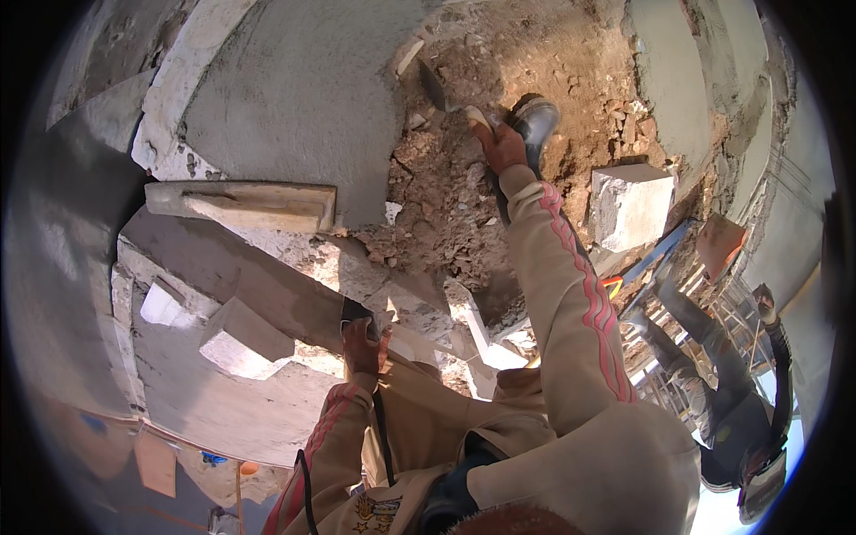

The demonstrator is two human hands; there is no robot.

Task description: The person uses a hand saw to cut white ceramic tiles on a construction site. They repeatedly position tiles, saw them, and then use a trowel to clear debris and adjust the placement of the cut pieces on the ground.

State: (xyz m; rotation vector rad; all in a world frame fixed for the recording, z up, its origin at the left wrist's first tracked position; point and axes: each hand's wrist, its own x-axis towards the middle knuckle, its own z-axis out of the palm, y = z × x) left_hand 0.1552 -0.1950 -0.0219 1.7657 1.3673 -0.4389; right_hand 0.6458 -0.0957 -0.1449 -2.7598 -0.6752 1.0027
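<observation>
My right hand [501, 147] is closed round the light handle of a trowel [433, 87]. Its dark blade points up and left over brown soil and rubble, beside a smooth grey mortar surface [294, 98]. Just right of that hand is a dark rubber boot [536, 120]. My left hand [364, 348] is lower down, by my tan trousers [415, 392], thumb apart from the fingers, with no tool visible in it. A dark object [354, 311], perhaps the other boot, shows just beyond its fingers. A long wooden float [241, 205] lies at the mortar's lower edge.
Pale blocks stand at the right [631, 207] and lower left [245, 339]. Loose rubble [446, 214] covers the ground between the mortared surfaces. A blue bar [658, 251] lies at the right. Another person [744, 419] stands at the lower right near a metal framework.
</observation>
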